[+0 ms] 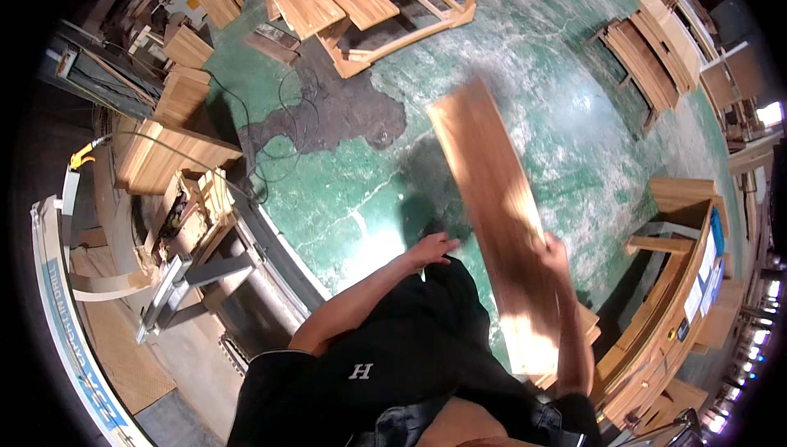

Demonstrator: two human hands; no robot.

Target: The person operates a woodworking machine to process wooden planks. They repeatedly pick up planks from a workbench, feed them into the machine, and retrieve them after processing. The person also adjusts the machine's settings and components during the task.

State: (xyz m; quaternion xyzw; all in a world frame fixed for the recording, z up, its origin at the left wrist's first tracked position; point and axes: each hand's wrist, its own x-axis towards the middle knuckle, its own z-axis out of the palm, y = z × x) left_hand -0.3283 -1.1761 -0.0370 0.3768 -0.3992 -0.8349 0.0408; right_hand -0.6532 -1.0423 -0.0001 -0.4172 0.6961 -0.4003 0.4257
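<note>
A long flat wooden board [500,201] is carried at a slant before my body, its far end reaching up over the floor. My right hand [555,257] grips the board's right edge at about mid-length, the fingers partly hidden by the board. Nothing shows in my left hand [433,248], which hangs in front of my dark trousers with the fingers loosely bent and slightly apart. It does not touch the board. Close to my right forearm, the corners of more wooden pieces [587,324] stick out below the board.
Ahead, boards lie on a wooden frame table [369,4]. A wooden workbench [656,340] stands at right, with stacked panels [652,57] beyond. On the left are a machine [201,275], an air gun [82,157] with a yellow handle and wooden boxes [172,152]. A hose [283,119] loops across the green floor.
</note>
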